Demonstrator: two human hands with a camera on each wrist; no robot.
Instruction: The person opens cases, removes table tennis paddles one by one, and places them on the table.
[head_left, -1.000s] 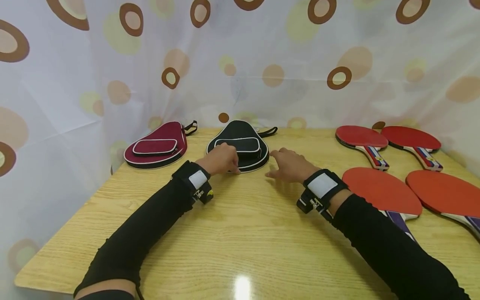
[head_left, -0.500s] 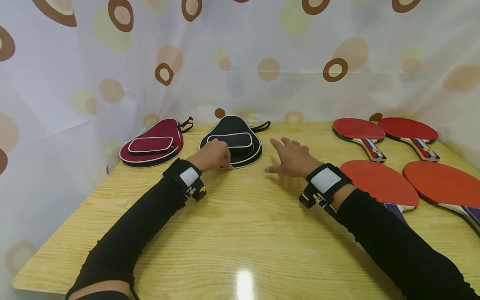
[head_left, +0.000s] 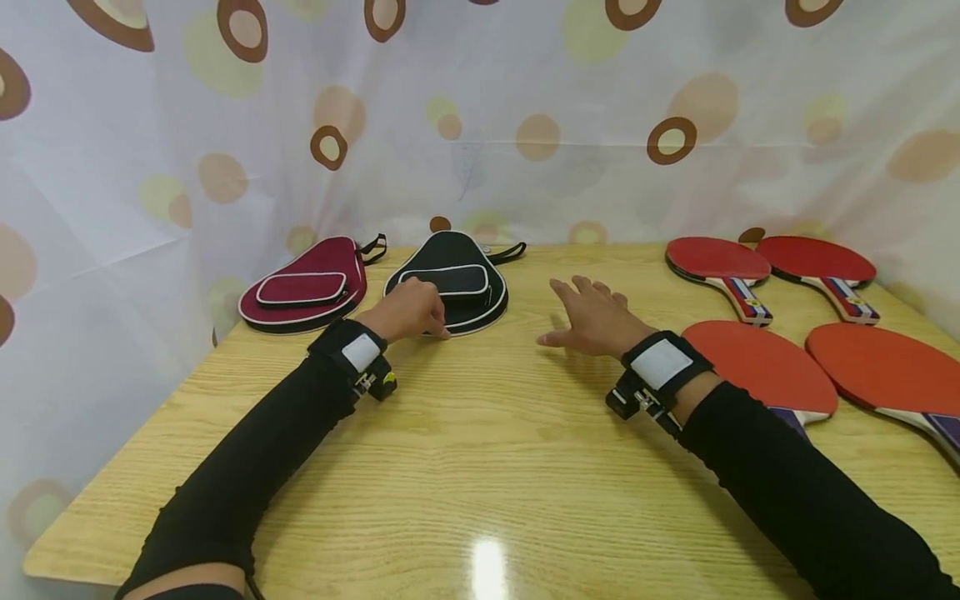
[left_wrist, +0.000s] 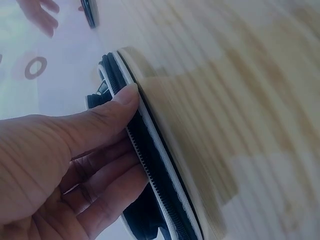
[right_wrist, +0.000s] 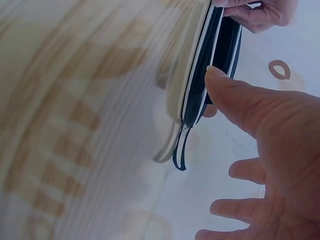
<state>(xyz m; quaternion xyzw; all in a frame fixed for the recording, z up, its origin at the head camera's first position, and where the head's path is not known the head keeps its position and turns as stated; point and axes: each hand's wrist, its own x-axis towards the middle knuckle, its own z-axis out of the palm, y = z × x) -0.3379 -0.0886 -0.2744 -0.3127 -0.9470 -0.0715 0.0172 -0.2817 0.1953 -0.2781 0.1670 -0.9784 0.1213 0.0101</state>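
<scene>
Near the back middle of the table lies a black table tennis bat case (head_left: 447,250) with white piping and a front zip pocket. My left hand (head_left: 408,310) grips its near edge; in the left wrist view the thumb presses on the zipped rim (left_wrist: 152,140) and the fingers lie curled against its side. To the right of the case, my right hand (head_left: 596,318) hovers apart from it with fingers spread and nothing held. The right wrist view shows that hand's thumb (right_wrist: 232,95) in front of the case's dark side (right_wrist: 197,90).
A maroon bat case (head_left: 303,283) lies to the left of the black one. On the right rest several table tennis bats, among them a red one (head_left: 716,257) at the back and an orange-red one (head_left: 757,358) nearer. A patterned curtain (head_left: 480,125) hangs behind the table.
The black case has slid a little to the left with my left hand on it. My right hand has drawn away from the case to the right, its fingers spreading.
</scene>
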